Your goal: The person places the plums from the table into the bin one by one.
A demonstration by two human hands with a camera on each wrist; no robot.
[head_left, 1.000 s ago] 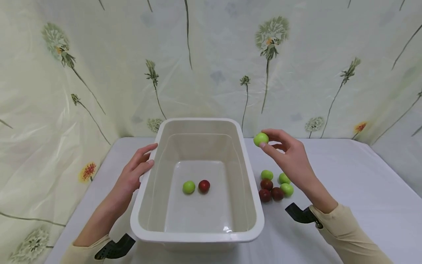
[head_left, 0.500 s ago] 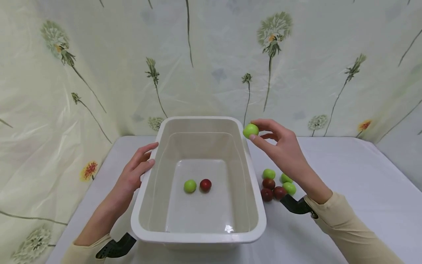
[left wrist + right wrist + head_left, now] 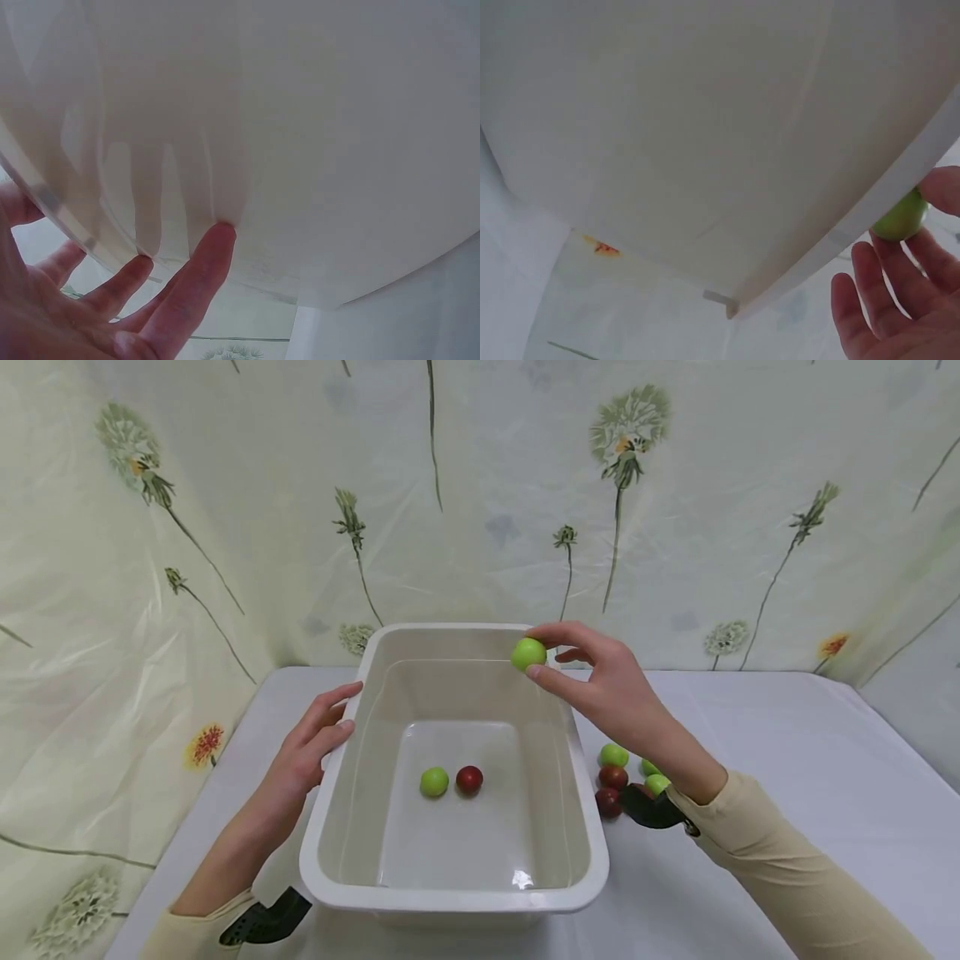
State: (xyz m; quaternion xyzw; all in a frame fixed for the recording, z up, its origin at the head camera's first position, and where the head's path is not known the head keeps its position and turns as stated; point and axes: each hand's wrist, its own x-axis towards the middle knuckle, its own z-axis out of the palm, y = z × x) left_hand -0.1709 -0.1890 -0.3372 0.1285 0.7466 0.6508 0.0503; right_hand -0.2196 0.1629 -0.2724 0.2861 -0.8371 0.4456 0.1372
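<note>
My right hand (image 3: 596, 672) pinches a small round green fruit (image 3: 528, 653) between thumb and fingers, over the far right corner of a white plastic tub (image 3: 453, 900). In the right wrist view, the same green fruit (image 3: 901, 217) appears beyond the tub's rim. Inside the tub, another green fruit (image 3: 434, 782) and a dark red fruit (image 3: 469, 780) lie side by side on the bottom. At the tub's left side, my left hand (image 3: 303, 752) touches the rim. The left wrist view shows its fingertips (image 3: 222, 232) against the outer wall.
Right of the tub, several green fruits (image 3: 614, 755) and dark red fruits (image 3: 609, 802) lie together, partly hidden by my right wrist's black camera mount (image 3: 651, 808). A white cloth covers the table (image 3: 780, 752). Behind hangs a flowered curtain (image 3: 480, 568).
My right hand has carried the green fruit left, from beside the tub to above its far right corner. The left hand has stayed at the tub's left side.
</note>
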